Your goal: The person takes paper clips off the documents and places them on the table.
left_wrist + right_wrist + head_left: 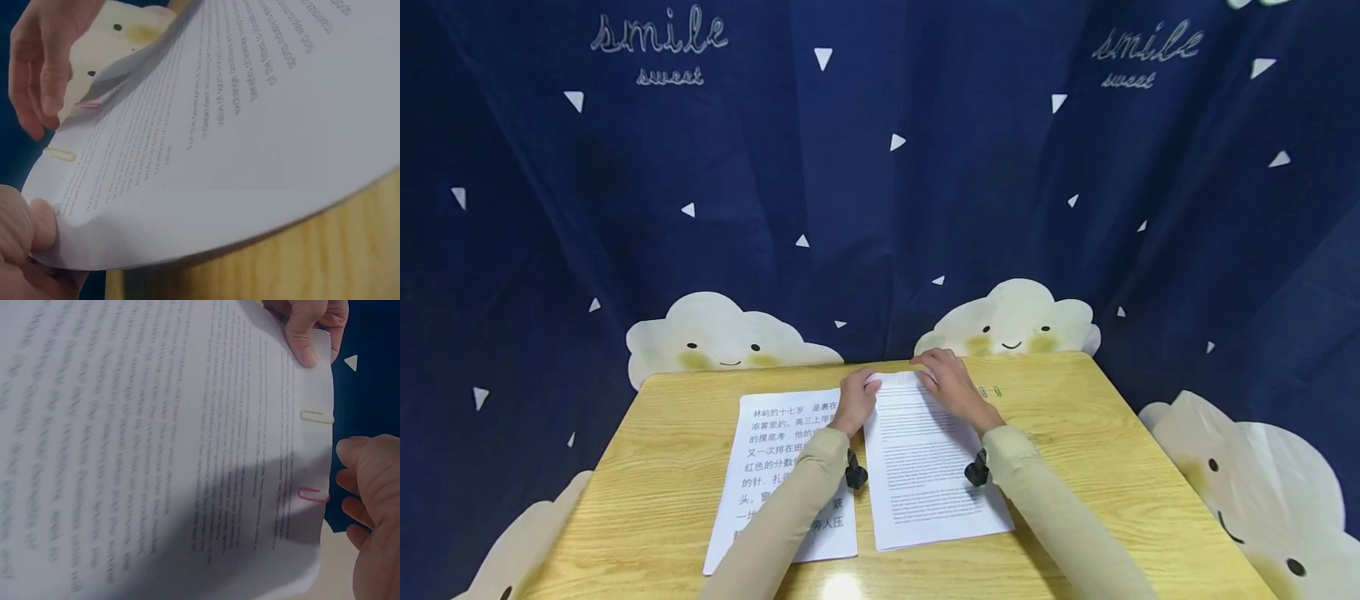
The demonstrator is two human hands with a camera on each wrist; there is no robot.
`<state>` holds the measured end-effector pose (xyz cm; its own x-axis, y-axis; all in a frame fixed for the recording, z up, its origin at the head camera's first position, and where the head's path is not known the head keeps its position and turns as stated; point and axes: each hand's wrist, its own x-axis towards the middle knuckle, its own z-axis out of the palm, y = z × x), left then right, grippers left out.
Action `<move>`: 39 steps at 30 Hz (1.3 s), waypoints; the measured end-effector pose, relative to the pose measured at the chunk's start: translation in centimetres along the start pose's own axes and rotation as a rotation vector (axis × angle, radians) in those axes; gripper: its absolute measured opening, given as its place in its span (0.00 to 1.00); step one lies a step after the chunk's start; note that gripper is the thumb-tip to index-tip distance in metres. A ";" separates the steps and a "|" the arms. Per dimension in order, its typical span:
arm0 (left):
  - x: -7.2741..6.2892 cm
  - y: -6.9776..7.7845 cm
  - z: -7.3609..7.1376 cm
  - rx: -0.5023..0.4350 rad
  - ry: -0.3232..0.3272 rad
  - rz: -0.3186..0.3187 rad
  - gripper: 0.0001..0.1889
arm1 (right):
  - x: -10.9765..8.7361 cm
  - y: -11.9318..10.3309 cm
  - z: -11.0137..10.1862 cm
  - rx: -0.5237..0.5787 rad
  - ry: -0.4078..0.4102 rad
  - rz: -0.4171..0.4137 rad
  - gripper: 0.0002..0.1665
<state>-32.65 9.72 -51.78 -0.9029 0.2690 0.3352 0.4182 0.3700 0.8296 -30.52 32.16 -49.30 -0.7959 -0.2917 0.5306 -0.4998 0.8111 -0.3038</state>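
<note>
A stack of printed sheets [936, 475] has its top end raised off the table toward the back. My left hand [855, 402] pinches its top left corner, thumb on the printed face. Along the top edge sit a yellow paper clip [317, 417], nearer the left hand, and a pink paper clip [314, 494] farther right. My right hand [951, 383] is by the top edge, close to the pink clip. In the right wrist view its loosely bent fingers [353, 478] are apart from the paper and hold nothing.
Left of the sheets lies another stack of paper [767, 450] with large Chinese characters, partly under the left sleeve. A blue paper clip [983, 392] and a green paper clip [997, 391] lie on the wooden table [1097, 467], right of the right hand. A dark blue curtain [865, 192] hangs behind.
</note>
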 end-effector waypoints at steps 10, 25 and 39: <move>0.1 0.0 0.2 -0.010 0.012 0.009 0.05 | 1.7 -0.7 0.4 0.001 -0.088 -0.036 0.06; -0.2 0.1 -0.1 -0.043 0.027 0.006 0.09 | 2.2 -1.8 0.0 0.125 -0.190 0.047 0.10; -0.1 0.1 0.0 -0.059 0.030 -0.005 0.08 | 2.2 -1.9 -0.3 0.146 -0.210 0.110 0.11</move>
<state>-32.54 9.74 -51.67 -0.9080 0.2401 0.3435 0.4079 0.3183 0.8557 -31.25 30.12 -47.32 -0.8937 -0.3175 0.3169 -0.4386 0.7666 -0.4690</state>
